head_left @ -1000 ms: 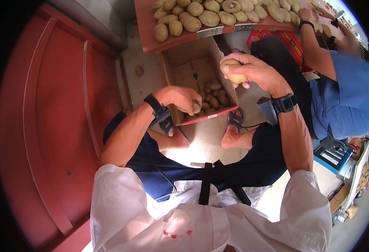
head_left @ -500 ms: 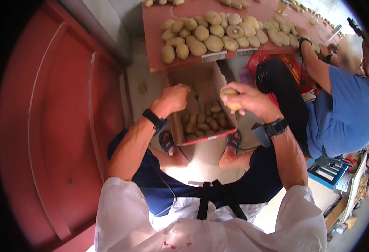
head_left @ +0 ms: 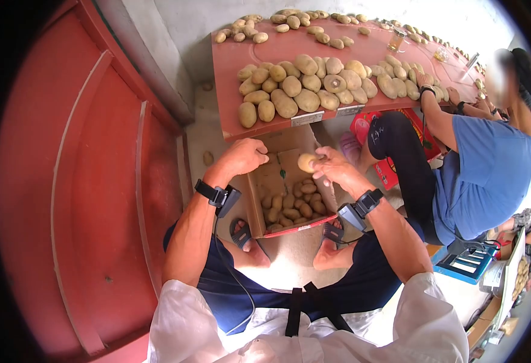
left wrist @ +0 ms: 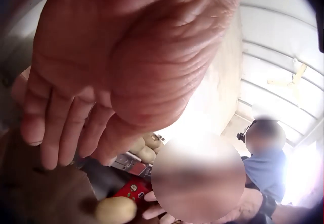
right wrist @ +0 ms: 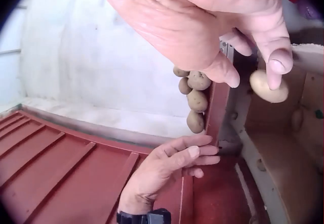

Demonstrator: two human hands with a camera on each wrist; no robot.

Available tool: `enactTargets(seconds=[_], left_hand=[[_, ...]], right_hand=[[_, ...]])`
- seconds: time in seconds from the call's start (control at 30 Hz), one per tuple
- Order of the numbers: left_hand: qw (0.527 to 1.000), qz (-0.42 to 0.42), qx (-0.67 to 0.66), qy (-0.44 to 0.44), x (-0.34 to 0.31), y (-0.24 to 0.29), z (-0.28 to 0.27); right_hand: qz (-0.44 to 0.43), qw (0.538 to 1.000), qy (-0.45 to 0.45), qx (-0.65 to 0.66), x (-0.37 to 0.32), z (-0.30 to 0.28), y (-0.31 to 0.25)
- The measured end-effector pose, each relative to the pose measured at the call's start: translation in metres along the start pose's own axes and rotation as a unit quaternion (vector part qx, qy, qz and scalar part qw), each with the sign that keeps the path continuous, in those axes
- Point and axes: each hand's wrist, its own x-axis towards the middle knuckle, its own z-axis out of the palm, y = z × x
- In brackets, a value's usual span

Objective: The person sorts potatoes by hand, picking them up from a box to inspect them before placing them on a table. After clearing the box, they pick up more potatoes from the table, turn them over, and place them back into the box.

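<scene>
In the head view my right hand reaches over the cardboard box, with a pale potato at its fingertips. In the right wrist view its thumb is spread away from that potato, and one finger overlaps it. From the left wrist view, the potato appears apart from the fingers. My left hand hovers over the box's left side, across from the potato. Its fingers extend loosely and hold nothing. Several potatoes lie in the near part of the box.
Beyond the box stands a red table bearing rows of potatoes. A red door is at the left. At the right a person in a blue shirt sits by the table, near a red carton. One potato lies on the floor.
The left hand held a potato low in the box, then rose without it. The right hand has moved left with its potato, and its grip has loosened. The head view has tilted up.
</scene>
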Motion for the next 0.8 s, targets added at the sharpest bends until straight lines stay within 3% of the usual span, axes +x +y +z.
enactTargets(seconds=[0.23,0.47,0.8], left_hand=[[0.998,0.019,-0.045,0.04,0.006,-0.008,-0.021],[0.988,-0.032,-0.119,0.091,0.011,-0.016,-0.04],[0.962,-0.048,0.04,0.265,0.029,-0.006,-0.042]], right_hand=[[-0.016,1.0,0.0,0.02,-0.004,-0.007,-0.024],[-0.039,0.997,0.011,0.063,0.0,-0.017,-0.028],[-0.089,0.993,0.016,0.08,-0.014,-0.012,-0.067]])
